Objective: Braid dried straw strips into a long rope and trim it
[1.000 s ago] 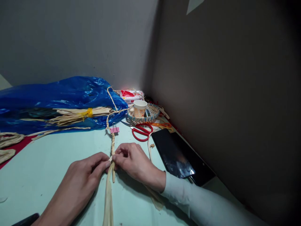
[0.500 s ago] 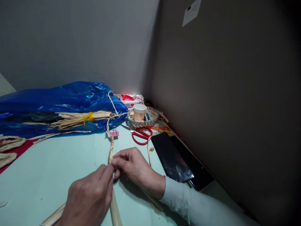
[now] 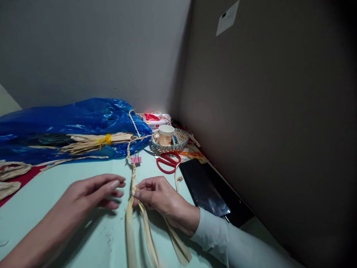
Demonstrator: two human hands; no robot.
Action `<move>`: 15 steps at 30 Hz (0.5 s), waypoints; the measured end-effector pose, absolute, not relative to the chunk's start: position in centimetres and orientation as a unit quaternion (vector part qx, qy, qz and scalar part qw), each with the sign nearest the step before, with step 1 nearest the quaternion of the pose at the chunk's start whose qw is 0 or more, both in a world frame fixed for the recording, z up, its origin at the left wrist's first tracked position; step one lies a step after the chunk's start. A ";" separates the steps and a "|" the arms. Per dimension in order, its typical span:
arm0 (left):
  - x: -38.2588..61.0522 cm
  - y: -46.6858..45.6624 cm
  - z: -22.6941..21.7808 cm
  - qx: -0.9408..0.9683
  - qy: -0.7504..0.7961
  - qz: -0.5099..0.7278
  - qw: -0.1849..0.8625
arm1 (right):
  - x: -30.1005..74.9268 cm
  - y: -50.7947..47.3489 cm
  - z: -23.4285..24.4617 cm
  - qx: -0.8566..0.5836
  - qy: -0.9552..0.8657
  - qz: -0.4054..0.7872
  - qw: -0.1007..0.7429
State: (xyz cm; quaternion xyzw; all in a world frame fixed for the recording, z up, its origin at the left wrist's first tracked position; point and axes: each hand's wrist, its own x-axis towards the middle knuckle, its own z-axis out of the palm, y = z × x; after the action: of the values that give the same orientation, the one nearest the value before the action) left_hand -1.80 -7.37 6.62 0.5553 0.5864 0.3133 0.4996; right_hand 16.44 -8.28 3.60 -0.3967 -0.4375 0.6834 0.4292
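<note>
A pale straw braid (image 3: 133,175) runs down the table from a pink binder clip (image 3: 136,159). My right hand (image 3: 164,199) pinches its lower end between thumb and fingers. Below that pinch the loose flat strands (image 3: 130,232) fan out toward me, one of them passing under my right wrist. To the left of the braid, my left hand (image 3: 96,191) hovers over the table with its fingers apart and nothing in them. Its fingertips are a short way from the braid, not touching it.
A blue plastic bag (image 3: 69,117) holds a straw bundle (image 3: 83,143) tied in yellow. Near the corner, a paper cup (image 3: 166,136) stands in a woven basket (image 3: 182,139). Red-handled scissors (image 3: 169,162) lie before it. A black phone (image 3: 202,186) lies to the right, by the wall.
My left hand has let go of the braid and strands and moved left, its fingers opening. The strands now hang apart. My right hand keeps its pinch in nearly the same place.
</note>
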 end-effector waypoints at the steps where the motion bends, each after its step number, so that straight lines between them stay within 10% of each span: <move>1: -1.6 -6.9 6.7 0.527 0.549 0.288 0.581 | 16.4 -8.3 3.5 -0.393 -0.436 0.684 0.433; 15: 0.4 -6.9 4.7 0.500 0.478 0.274 0.668 | 16.7 -8.1 2.9 -0.422 -0.571 0.570 0.413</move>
State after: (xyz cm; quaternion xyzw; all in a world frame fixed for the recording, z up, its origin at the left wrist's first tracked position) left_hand 0.37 -6.90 4.67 0.4997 0.4781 0.2741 0.6683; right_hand 16.71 -8.15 2.86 -0.4222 -0.5710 0.5702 0.4130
